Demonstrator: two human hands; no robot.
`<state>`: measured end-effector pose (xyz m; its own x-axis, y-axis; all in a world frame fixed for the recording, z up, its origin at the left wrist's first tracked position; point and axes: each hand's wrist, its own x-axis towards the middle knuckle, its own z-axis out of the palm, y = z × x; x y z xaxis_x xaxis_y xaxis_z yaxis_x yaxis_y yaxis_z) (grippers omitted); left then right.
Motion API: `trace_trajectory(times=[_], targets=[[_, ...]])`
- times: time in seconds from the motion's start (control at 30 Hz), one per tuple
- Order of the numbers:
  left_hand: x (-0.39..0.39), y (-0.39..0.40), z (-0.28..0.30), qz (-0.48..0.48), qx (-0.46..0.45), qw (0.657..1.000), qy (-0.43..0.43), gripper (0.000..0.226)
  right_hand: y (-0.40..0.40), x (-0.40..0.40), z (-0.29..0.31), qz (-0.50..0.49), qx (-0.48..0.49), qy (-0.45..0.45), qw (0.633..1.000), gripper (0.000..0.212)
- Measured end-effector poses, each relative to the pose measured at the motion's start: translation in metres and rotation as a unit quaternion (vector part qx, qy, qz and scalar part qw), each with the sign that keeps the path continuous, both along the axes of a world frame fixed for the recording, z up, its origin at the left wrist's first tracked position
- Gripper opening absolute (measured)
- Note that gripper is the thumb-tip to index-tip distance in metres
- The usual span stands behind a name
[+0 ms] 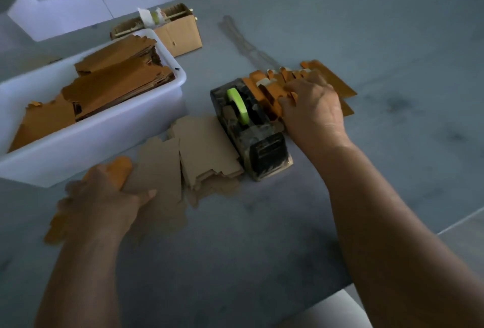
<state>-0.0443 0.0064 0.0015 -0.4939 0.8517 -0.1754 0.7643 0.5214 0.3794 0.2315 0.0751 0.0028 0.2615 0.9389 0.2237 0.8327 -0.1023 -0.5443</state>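
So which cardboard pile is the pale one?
The flat pile left of the tape dispenser, by the left hand. The stack in the white tub and the fanned stack under the right hand look orange-brown.

The right hand [314, 110] hides its fingertips among orange cartons [264, 92] (left hand [99, 196] blurred).

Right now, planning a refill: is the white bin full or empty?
Mostly full: the bin holds flat cardboard stacks that reach its rim at the far end.

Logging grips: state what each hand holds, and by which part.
Left hand grips a cardboard blank by its left edge, thumb on top. Right hand lies on the fanned orange blanks, fingers curled over their ends; grip cannot be told.
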Motion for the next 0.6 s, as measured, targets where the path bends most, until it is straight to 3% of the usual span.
trace_trajectory(times=[0.1,0.13,0.27,0.4,0.47,0.5,0.6], targets=[[-0.005,0.004,-0.002,0.014,-0.025,1.000,-0.007,0.074,-0.004,-0.002,0.003,0.007,0.020,0.014,1.000,0.029],[-0.003,0.005,-0.002,0.014,-0.015,1.000,-0.019,0.071,-0.005,-0.002,0.004,0.010,0.030,0.020,0.999,0.029],[0.000,0.004,-0.005,0.014,0.028,0.995,-0.099,0.015,-0.009,-0.005,0.008,0.017,0.053,0.034,0.998,0.028],[0.005,0.002,-0.011,-0.010,0.077,0.995,-0.062,0.018,-0.011,-0.009,0.007,0.022,0.059,0.025,0.998,0.028],[0.006,0.004,-0.011,-0.026,0.060,0.996,-0.053,0.050,-0.011,-0.011,0.006,0.021,0.060,0.023,0.998,0.027],[0.006,0.004,-0.009,-0.024,0.049,0.997,-0.063,0.054,-0.011,-0.011,0.006,0.021,0.061,0.025,0.998,0.026],[0.004,0.010,-0.009,-0.029,0.041,0.993,-0.102,0.028,-0.012,-0.011,0.007,0.018,0.063,0.042,0.997,0.026]])
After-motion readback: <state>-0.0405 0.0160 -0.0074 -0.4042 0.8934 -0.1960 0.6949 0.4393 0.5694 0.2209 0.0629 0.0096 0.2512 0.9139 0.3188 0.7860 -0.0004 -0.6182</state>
